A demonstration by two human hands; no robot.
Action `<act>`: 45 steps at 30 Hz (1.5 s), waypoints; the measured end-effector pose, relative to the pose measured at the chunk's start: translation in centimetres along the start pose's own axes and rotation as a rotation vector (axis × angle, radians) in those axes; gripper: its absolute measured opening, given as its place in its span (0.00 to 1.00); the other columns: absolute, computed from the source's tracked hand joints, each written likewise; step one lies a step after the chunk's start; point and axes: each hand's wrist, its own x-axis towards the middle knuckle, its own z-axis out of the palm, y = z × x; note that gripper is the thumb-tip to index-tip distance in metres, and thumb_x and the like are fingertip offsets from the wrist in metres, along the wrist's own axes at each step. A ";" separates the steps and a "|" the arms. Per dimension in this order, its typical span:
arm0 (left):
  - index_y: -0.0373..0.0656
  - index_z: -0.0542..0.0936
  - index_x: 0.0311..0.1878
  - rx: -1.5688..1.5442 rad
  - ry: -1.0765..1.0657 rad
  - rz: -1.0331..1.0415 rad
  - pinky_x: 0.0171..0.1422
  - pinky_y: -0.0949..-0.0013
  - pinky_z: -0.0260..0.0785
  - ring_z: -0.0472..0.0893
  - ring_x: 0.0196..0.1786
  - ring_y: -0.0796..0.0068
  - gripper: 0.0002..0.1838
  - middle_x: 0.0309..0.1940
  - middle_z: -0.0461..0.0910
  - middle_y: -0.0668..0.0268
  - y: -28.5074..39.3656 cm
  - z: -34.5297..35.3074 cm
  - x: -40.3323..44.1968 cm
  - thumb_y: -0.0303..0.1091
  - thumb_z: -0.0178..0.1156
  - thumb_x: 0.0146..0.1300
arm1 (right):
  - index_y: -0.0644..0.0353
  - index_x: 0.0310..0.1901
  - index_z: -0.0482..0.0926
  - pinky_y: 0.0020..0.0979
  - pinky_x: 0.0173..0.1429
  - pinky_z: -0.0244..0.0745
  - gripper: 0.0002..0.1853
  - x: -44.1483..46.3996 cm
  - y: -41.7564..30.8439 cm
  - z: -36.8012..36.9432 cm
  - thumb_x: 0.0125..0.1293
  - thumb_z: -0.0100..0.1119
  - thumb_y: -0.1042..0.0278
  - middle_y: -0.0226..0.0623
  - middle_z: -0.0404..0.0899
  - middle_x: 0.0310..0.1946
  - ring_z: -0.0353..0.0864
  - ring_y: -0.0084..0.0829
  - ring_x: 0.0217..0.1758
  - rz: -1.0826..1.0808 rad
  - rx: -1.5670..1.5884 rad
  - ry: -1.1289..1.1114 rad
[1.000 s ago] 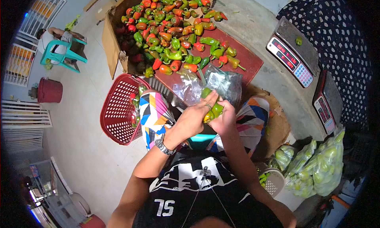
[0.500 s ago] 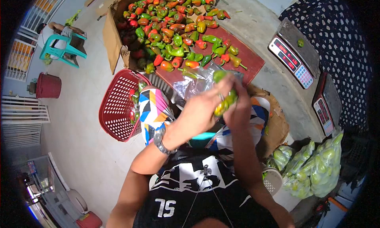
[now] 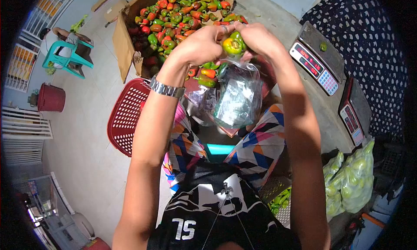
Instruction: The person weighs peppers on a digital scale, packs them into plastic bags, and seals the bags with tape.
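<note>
Between my two raised hands are green-yellow peppers (image 3: 233,45), over the edge of the pepper pile. My left hand (image 3: 203,45), with a ring and a metal watch on that arm, curls its fingers against them from the left. My right hand (image 3: 259,40) is closed on their other side, its fingertips close to the left ones. Whether thin plastic wraps these peppers I cannot tell. Just below lie clear plastic bags (image 3: 239,98), shiny and flat, above my knees. Red and green peppers (image 3: 176,17) fill the cardboard box (image 3: 124,46) beyond.
A red perforated basket (image 3: 124,117) stands left of my legs. Two digital scales (image 3: 315,65) sit on the ledge at right, one bearing a small green pepper. Bags of green produce (image 3: 356,180) stand at lower right. A person sits on a teal chair (image 3: 65,54) at far left.
Both hands have moved up and away from my body with the peppers, arms now stretched further. The clear bags beneath are more exposed.
</note>
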 end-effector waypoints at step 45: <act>0.41 0.66 0.81 -0.109 0.212 -0.027 0.33 0.80 0.58 0.63 0.29 0.89 0.45 0.31 0.72 0.81 2.9 -1.7 -6.3 0.13 0.56 0.55 | 0.61 0.46 0.84 0.44 0.63 0.77 0.16 -8.5 1.8 -3.7 0.62 0.72 0.60 0.43 0.85 0.52 0.83 0.44 0.57 -1.041 -0.301 0.126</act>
